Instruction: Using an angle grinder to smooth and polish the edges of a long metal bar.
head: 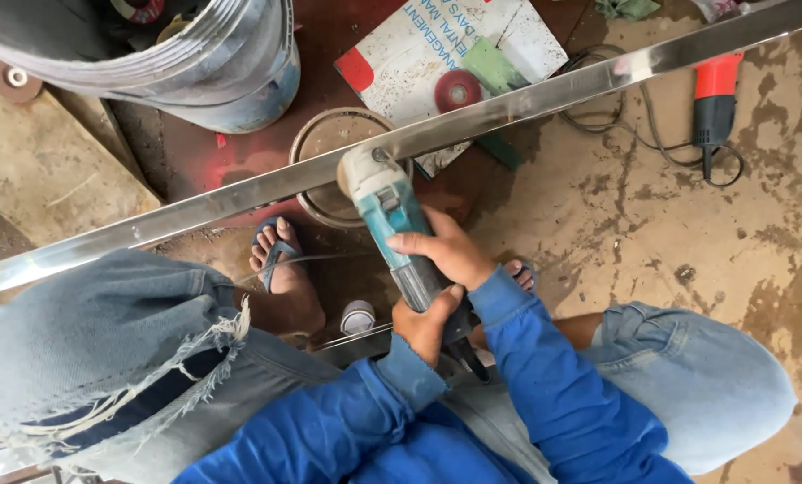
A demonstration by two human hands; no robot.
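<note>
Both my hands grip a teal and grey angle grinder (392, 215). My right hand (446, 249) wraps over the top of its body. My left hand (426, 324) holds the rear of the handle from below. The grinder's head rests against a long shiny steel bar (526, 94) that crosses the view from lower left to upper right. I squat over the bar in torn jeans and blue sleeves, with a sandalled foot (280, 269) beneath it.
A large metal drum (195, 63) stands at the top left. A round tin (329, 143) sits under the bar. A printed board (437, 45) with a red disc (457, 90) lies beyond. A second red and black grinder (715, 99) with its cord lies at the right on stained concrete.
</note>
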